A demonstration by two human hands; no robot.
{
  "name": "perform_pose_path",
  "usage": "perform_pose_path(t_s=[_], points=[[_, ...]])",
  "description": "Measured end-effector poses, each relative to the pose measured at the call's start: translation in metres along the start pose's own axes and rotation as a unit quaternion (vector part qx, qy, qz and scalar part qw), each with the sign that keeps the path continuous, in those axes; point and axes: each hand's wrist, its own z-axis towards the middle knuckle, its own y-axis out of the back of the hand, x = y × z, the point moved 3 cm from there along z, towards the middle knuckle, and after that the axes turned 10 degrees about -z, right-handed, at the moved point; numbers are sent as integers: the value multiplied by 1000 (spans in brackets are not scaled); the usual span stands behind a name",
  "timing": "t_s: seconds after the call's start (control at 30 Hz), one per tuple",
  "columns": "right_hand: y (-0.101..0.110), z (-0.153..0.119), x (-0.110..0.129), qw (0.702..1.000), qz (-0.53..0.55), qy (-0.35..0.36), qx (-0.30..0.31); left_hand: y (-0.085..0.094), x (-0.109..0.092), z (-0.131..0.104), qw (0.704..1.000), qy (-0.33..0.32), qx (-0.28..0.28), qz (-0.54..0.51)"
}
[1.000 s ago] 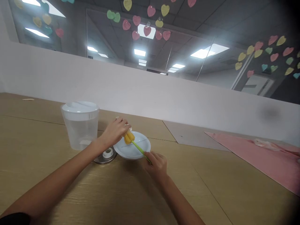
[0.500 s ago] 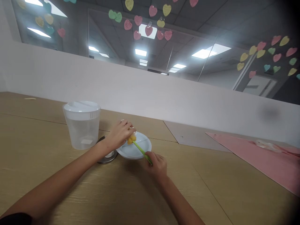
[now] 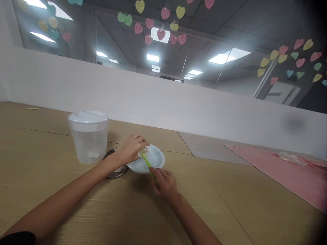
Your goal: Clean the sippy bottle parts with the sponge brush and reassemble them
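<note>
Over the pale blue bowl [image 3: 157, 159], my left hand [image 3: 134, 147] is wrapped around a small clear container with a whitish rim [image 3: 144, 151], tilted with its mouth towards me. Most of that container is hidden behind my fingers. My right hand [image 3: 166, 183] grips the green handle [image 3: 148, 162] of a sponge brush, whose far end is inside the container's mouth. The yellow sponge head is now out of sight. Beneath my left forearm lies a round dark metal lid or dish [image 3: 116, 173], partly covered by the arm.
A clear plastic pitcher with a white lid [image 3: 89, 136] stands left of my hands, holding what looks like water. A pink cloth [image 3: 281, 173] with a clear plastic item [image 3: 291, 157] lies to the right. Behind the wooden table [image 3: 102, 211] rises a white wall [image 3: 153, 98].
My right hand has moved left and slightly down with the brush. The yellow sponge head, visible before at the container, has gone inside it, and the container's mouth now shows.
</note>
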Motion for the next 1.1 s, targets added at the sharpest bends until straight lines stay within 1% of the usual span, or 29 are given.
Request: perform_pose_path(t_s=[0.1,0.2,0.27,0.3,0.33,0.37,0.4,0.47,0.5,0.53,0.57,0.6,0.7,0.77,0.83,0.87,0.93,1.03,1.1], points=[[3,1,3,999,18,28,-16,0,4,1,1000,13,5,-18],[4,0,4,999,15,25,-29,-5,0,1,999,10,30,-30],[4,0,3,999,35,8,-38,-7,-3,2,998,0,42,-36],[5,1,1,997,55,-24,-46,-8,-4,2,998,-3,43,-36],[5,2,-3,992,82,-79,-54,-7,-3,2,999,0,40,-32],[5,2,-8,979,114,-155,-62,-6,-2,2,999,8,33,-26],[4,2,-15,956,149,-244,-70,-5,1,2,999,20,22,-18],[0,-1,-27,881,218,-412,-86,-1,6,3,999,49,-1,-2],[-2,-3,-31,842,249,-470,-93,0,9,3,998,62,-9,6],[-5,-4,-35,809,277,-509,-95,1,11,3,997,73,-15,14],[-8,-5,-38,782,300,-537,-98,1,12,3,996,82,-20,23],[-10,-6,-40,762,317,-557,-98,0,14,4,995,89,-26,33],[-13,-9,-46,719,342,-595,-113,-3,20,4,991,105,-50,65],[-11,-12,-53,689,346,-621,-140,-6,25,3,986,116,-72,91],[-9,-17,-64,649,336,-659,-181,-8,29,3,981,118,-90,125],[-7,-21,-71,626,322,-679,-208,-9,30,3,979,111,-95,144],[-5,-31,-85,567,282,-731,-255,-10,27,3,975,76,-96,184],[-7,-44,-102,536,257,-762,-256,-13,17,5,969,12,-85,231],[-10,-52,-109,521,247,-779,-248,-15,11,6,964,-16,-84,250]])
